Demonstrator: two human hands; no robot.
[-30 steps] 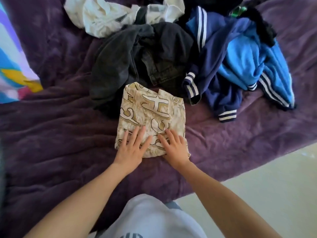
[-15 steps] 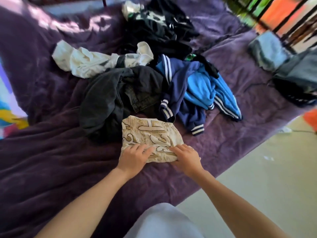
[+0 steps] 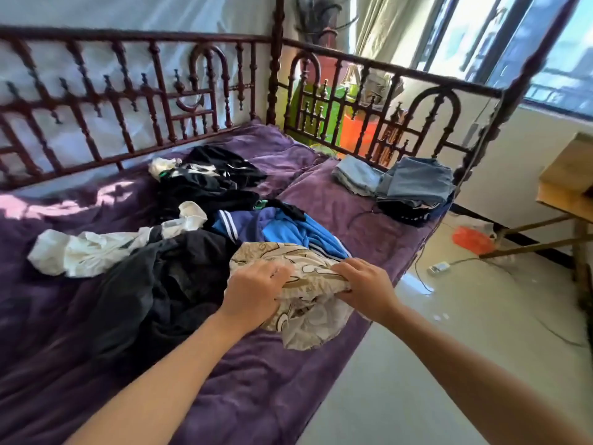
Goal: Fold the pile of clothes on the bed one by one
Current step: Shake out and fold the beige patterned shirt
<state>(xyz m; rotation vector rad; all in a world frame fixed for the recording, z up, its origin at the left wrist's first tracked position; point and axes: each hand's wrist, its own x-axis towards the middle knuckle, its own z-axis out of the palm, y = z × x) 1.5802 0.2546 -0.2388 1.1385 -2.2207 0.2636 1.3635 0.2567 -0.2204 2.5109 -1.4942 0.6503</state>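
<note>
A folded beige patterned garment [image 3: 308, 284] is lifted off the purple bed cover [image 3: 250, 390]. My left hand [image 3: 253, 293] grips its left side and my right hand [image 3: 365, 287] grips its right side, with loose cloth hanging below. Behind it lies the unfolded pile: a dark grey garment [image 3: 154, 284], a white garment [image 3: 96, 252], a blue and navy striped jacket [image 3: 282, 229] and black clothes [image 3: 211, 181]. A stack of folded clothes [image 3: 410, 191] with denim on top rests at the bed's far right corner.
A dark red metal bed rail [image 3: 160, 101] runs along the back and right end. Pale floor [image 3: 449, 348] lies to the right with cables, a power strip [image 3: 438, 268] and an orange bag [image 3: 471, 239]. A wooden table [image 3: 568, 187] stands at the right wall.
Both hands went from pressing flat on the beige garment to gripping it and lifting it off the bed. The view has tilted up toward the bed's far end.
</note>
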